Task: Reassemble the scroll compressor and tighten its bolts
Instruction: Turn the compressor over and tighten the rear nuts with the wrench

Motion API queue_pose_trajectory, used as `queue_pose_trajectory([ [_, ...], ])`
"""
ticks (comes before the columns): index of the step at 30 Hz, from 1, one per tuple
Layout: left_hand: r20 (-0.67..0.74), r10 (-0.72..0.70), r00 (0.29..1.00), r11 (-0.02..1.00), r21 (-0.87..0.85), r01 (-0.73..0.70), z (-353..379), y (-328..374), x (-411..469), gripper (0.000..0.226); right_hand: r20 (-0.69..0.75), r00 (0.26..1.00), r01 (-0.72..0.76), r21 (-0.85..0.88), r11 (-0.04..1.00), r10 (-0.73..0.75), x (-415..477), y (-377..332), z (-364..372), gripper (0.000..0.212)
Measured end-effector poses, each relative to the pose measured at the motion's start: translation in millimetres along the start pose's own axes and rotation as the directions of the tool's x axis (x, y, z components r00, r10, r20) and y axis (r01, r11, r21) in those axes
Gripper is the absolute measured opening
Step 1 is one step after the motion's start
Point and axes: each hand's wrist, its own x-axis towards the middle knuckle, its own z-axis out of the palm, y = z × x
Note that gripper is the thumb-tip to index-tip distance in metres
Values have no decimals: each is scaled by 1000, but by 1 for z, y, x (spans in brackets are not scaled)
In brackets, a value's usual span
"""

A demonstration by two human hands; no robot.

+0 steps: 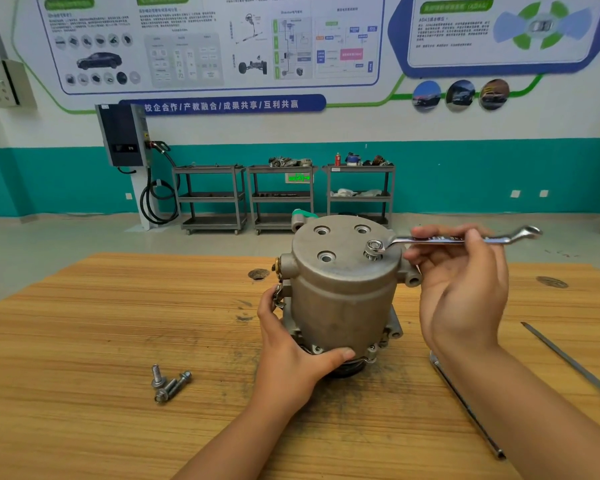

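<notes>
Item: compressor point(343, 299), one, standing on end at the middle of the worktop point(84, 341), nearer its far edge, flat cover up so the bolt seats face the person. Left hand point(291, 351), one: fingers point(266, 303) curled round the lower housing and thumb across the front, apparently to stop the body turning under the wrench. Right hand point(461, 289), one: fingers point(426, 233) pinch the shank of the wrench point(399, 241) well out from the ring end, which would give leverage. Wrench, one, a combination type: ring end seated on the fitted bolt point(373, 249), open end pointing toward the worktop's right edge. Fitted bolt, one, at the near right seat of the cover; thread shows under its head, so it is judged not yet run home. Empty holes point(326, 257), three, on the same cover. Loose bolts point(168, 384), three as far as can be told, clustered toward the near left corner of the worktop, within the left hand's reach and matching the empty holes in number. Long tools, two: a bar point(465, 407) lying partly under the right forearm, and a thin rod point(568, 362) toward the right edge, both set aside and apart from the compressor. Progress judged early: one bolt of four started.
</notes>
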Motion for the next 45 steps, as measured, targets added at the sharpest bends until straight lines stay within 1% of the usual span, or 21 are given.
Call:
queue_pose_trajectory([
  [4, -1, 20, 1000, 1000, -1, -20, -1, -1, -1, 119, 35, 997, 63, -19, 998, -62, -11, 1, 3, 30],
  [6, 0, 27, 1000, 1000, -3, -27, -2, -3, 0, 119, 109, 988, 123, -118, 985, -110, -15, 1, 3, 34],
  [8, -6, 24, 1000, 1000, -3, -24, -2, -2, -1, 118, 210, 958, 244, -229, 942, -197, -22, 3, 2, 25],
  [9, -13, 22, 1000, 1000, -2, -22, -2, -1, -1, 117, 274, 928, 329, -291, 898, -251, -26, 4, 2, 17],
  [11, -16, 22, 1000, 1000, -8, -22, -1, 1, -1, 114, 433, 838, 515, -423, 746, -333, -34, 7, 3, 4],
  [13, 3, 13, 1000, 999, -29, -13, -1, 3, -2, 114, 571, 745, 650, -500, 572, -346, -41, 11, 5, 9],
  [17, 6, 25, 1000, 999, -39, -25, 0, 3, -2, 106, 731, 646, 755, -571, 323, -219, -47, 15, 9, 34],
  [19, 4, 30, 1000, 999, -21, -30, 0, 3, -2, 103, 772, 611, 789, -579, 204, -175, -46, 13, 12, 36],
  [21, -6, 26, 1000, 999, -27, -27, 1, 1, -2, 102, 789, 587, 810, -574, 123, -184, -43, 10, 15, 32],
  [25, 5, 36, 999, 997, -64, -36, 2, -2, 1, 117, 794, 551, 834, -539, 122, -257, -37, 2, 18, 12],
  [29, 6, 42, 999, 997, -57, -42, 3, -7, 3, 126, 817, 492, 868, -485, 101, -302, -33, -1, 14, 15],
  [32, 5, 32, 999, 998, -59, -32, 2, -7, 1, 123, 815, 464, 881, -466, 81, -347, -33, 0, 12, 17],
  [33, 4, 21, 1000, 998, -62, -21, 2, -7, 1, 120, 808, 462, 882, -461, 94, -367, -32, -2, 13, 18],
  [35, 4, 5, 1000, 999, -37, -4, 1, -5, 1, 117, 776, 486, 873, -450, 187, -401, -27, -7, 14, 19],
  [36, 2, -1, 1000, 1000, -24, 1, 1, -4, 0, 115, 751, 519, 855, -455, 251, -408, -23, -10, 13, 18],
  [37, -3, -3, 1000, 1000, -19, 3, 1, -3, 0, 113, 708, 578, 815, -471, 339, -406, -18, -14, 13, 17],
  [38, -5, -4, 1000, 1000, -14, 4, 0, -2, 0, 113, 636, 666, 739, -492, 461, -390, -13, -18, 12, 15],
  [40, 1, 3, 1000, 1000, -10, -3, -1, -1, 0, 116, 445, 851, 488, -476, 732, -279, -2, -26, 11, 14],
  [41, 5, 10, 1000, 1000, -8, -10, -1, -1, -1, 119, 358, 909, 367, -442, 819, -214, 4, -29, 11, 15],
  [43, 8, 23, 1000, 1000, -8, -23, -1, -1, -1, 121, 246, 966, 169, -354, 920, -83, 17, -34, 8, 17],
  [45, 7, 29, 1000, 1000, -13, -28, -1, -1, -1, 120, 204, 977, -10, -250, 968, 63, 26, -36, 5, 16],
])
